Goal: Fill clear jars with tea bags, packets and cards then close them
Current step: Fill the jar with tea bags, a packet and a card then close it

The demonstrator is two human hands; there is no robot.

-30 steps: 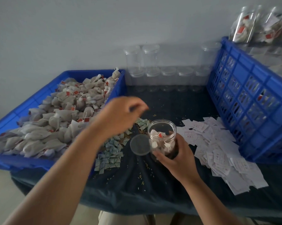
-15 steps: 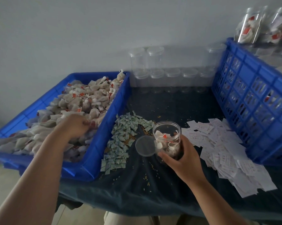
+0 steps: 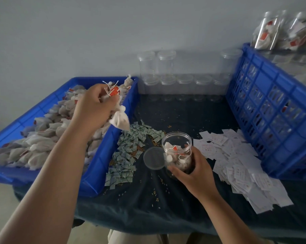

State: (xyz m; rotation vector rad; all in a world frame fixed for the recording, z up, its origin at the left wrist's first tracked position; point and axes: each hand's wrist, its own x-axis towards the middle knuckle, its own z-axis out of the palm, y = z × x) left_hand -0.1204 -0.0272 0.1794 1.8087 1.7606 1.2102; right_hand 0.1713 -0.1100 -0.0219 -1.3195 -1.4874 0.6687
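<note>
- The left hand (image 3: 94,106) is curled tight round a small bunch of tea bags (image 3: 120,118). One white bag hangs below the fist, and strings and red tags stick out above it.
- That fist is raised over the right end of the blue tray (image 3: 103,161), at about 10 o'clock from the open jar (image 3: 177,148).
- The tray is heaped with loose tea bags (image 3: 43,138).
- The right hand (image 3: 192,170) grips the lower half of the jar, thumb on the near side and fingers wrapped round the right side.
- The jar is lidless and partly filled with tea bags. It sits near the middle of the dark cloth (image 3: 148,199).
- Its clear lid (image 3: 154,158) lies flat just beside it at 9 o'clock.
- Green packets (image 3: 129,150) spread between the tray and the lid.
- White cards (image 3: 236,161) lie scattered at the jar's 3 o'clock, against the blue crate (image 3: 272,111).
- Empty capped jars (image 3: 175,80) are stacked at 12 o'clock along the wall.
- Filled jars (image 3: 281,29) show at 1 o'clock, above the crate.
</note>
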